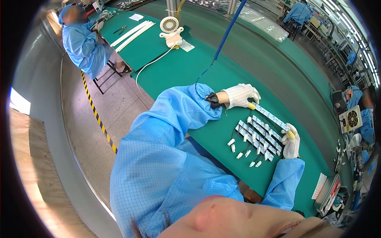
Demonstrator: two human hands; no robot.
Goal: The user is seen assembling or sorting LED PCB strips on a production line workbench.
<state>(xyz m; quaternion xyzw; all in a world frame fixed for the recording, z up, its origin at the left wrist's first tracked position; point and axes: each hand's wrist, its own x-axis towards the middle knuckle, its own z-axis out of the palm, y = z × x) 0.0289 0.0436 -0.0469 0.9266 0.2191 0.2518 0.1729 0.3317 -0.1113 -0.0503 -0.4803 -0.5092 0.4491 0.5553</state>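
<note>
Between my hands is a narrow white LED strip board [271, 116], its length slanting down to the right. My left hand [242, 96], in a white knit glove with a yellow finger cover, is closed at its upper left end. At the lower right end my right hand [292, 143], gloved the same way, grips it with thumb and fingers. Just below, several similar LED boards [260, 134] lie side by side on the green mat, crossed by dark wires. White plug connectors [239, 156] on those wires spread toward me. A black wrist strap [213, 100] circles my left wrist.
A blue coiled cord [225, 43] hangs to my left wrist. Farther off on the green table [206, 67] stand a small white fan [170, 33] and long white strips [133, 35]. A co-worker [85, 43] sits far left; another fan [351, 119] and a tray [328, 194] are at right.
</note>
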